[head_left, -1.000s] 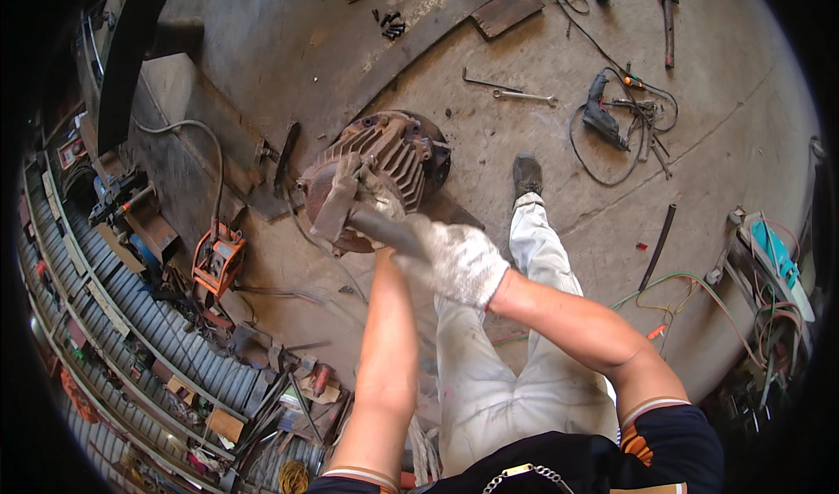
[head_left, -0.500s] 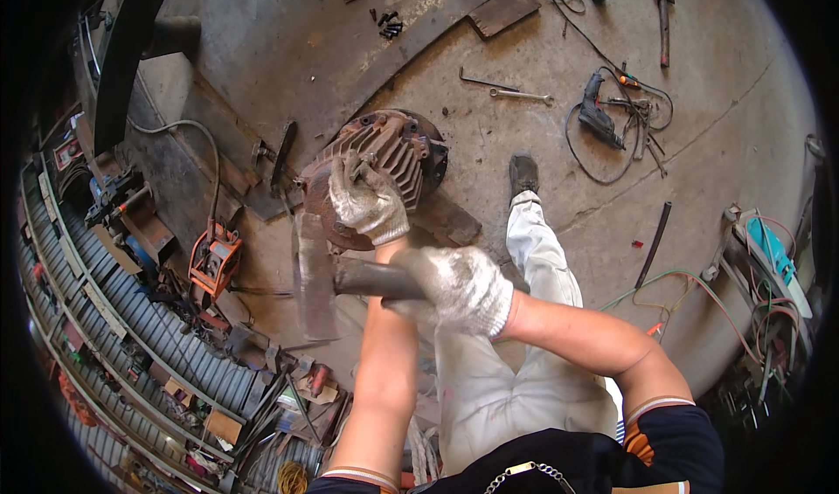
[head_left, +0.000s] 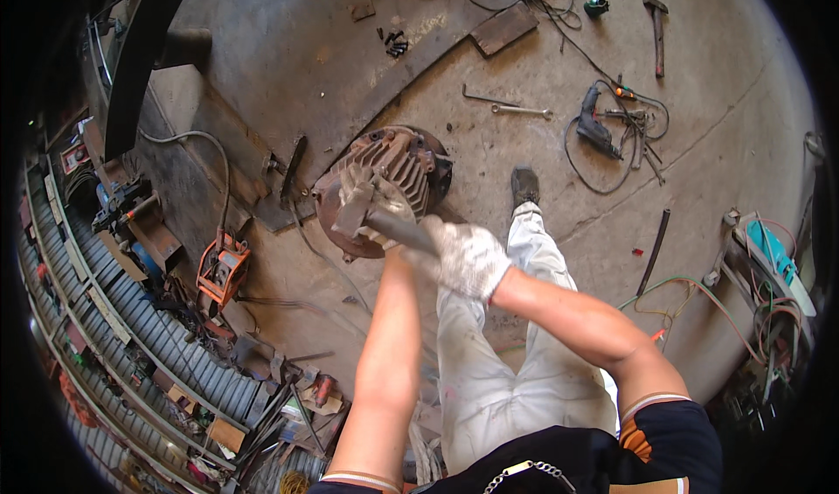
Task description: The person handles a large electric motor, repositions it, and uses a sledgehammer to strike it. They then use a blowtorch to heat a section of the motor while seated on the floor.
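Observation:
A rusty finned electric motor (head_left: 406, 158) lies on the floor in front of me. My left hand (head_left: 386, 195), in a soiled white knit glove, rests against its near end with the fingers curled. The hammer partly covers these fingers, so whatever they grip cannot be made out. In my right hand (head_left: 469, 260), also gloved, is a hammer (head_left: 398, 229) gripped by its dark handle. The hammer's blocky head overlaps the left glove and the motor's flange from this viewpoint; whether it touches anything is unclear.
Right of the motor lie a combination wrench (head_left: 522, 110), a corded drill (head_left: 597, 127) and another hammer (head_left: 658, 40). Several bolts (head_left: 396, 44) sit on the steel plate (head_left: 288, 22). An orange-framed device (head_left: 223, 269) with a cable stands left, near cluttered corrugated shelving (head_left: 131, 319).
The hammer has swung from near my body toward the motor, its head now over my left hand. My left hand stays at the motor. The whole view has shifted slightly.

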A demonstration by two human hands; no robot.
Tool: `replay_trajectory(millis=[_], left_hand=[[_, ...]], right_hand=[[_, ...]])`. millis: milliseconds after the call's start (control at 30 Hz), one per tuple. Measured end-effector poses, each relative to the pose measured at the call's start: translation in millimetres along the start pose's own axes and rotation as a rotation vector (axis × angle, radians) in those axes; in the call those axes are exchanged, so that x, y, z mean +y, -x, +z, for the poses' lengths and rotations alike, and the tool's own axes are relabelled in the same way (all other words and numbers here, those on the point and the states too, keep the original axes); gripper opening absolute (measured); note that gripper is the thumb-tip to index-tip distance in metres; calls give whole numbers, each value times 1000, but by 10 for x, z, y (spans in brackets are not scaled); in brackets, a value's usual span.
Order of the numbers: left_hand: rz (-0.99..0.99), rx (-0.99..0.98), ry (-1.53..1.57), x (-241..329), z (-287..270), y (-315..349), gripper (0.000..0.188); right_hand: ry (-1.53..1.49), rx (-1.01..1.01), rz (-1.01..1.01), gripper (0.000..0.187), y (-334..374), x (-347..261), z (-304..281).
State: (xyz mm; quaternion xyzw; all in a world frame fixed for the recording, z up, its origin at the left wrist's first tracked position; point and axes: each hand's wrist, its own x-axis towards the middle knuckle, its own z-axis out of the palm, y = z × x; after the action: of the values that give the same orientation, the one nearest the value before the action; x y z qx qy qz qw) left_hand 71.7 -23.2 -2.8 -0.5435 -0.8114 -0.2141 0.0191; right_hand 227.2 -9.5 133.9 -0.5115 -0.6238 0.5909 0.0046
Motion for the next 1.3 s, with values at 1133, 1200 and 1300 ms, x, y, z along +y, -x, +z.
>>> replay_trajectory(millis=[1133,1200,1300], left_hand=[[-203,-503,-142,-334,334,150,54],[-331,-361,396,-282,263,138,59],[-38,-212,-8,-207,12,251,72]], right_hand=[[-87,4,161,57,86,-89,37],[18,247,10,55,202,-158,76],[-113,263,146,51,359,-236,71]])
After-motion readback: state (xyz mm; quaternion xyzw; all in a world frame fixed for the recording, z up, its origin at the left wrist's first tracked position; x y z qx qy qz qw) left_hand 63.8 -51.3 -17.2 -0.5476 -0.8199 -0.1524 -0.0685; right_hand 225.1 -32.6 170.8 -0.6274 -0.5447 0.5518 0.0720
